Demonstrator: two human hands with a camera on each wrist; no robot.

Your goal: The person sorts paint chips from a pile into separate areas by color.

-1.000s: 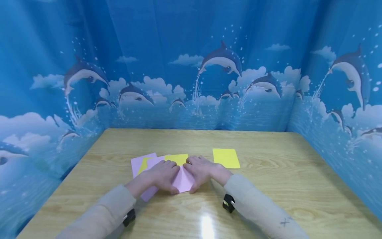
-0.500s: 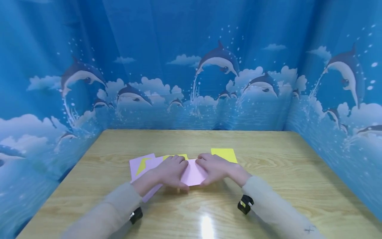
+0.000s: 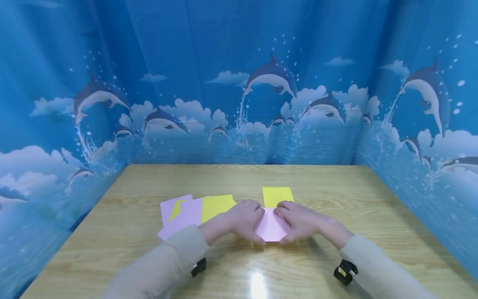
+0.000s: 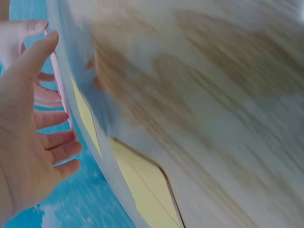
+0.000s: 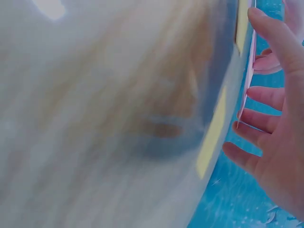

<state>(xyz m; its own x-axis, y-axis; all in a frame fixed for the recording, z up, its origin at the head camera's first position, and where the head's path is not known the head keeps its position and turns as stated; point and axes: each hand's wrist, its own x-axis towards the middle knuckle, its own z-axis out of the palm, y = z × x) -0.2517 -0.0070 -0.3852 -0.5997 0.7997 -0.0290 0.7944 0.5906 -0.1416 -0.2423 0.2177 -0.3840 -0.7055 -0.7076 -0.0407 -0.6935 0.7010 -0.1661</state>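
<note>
Pink paper (image 3: 272, 230) is held by the half-bent left hand (image 3: 243, 220) and right hand (image 3: 303, 222). Past both hands, a yellow square (image 3: 278, 196) is seen.

Curtained-off booth, perhaps studio set — dolphin-print curtain (image 3: 209, 41) round three sides of wood-grain table (image 3: 336, 191).

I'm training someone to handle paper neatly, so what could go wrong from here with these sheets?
The left hand and right hand hold one pink sheet by opposite sides, so uneven pressure might crease it. In the head view, its far edge meets the lone yellow sheet, so lowering it there could leave them overlapping. The left sleeve crosses the near side of the overlapping sheets in that view, so brushing them might shift the pile.
</note>
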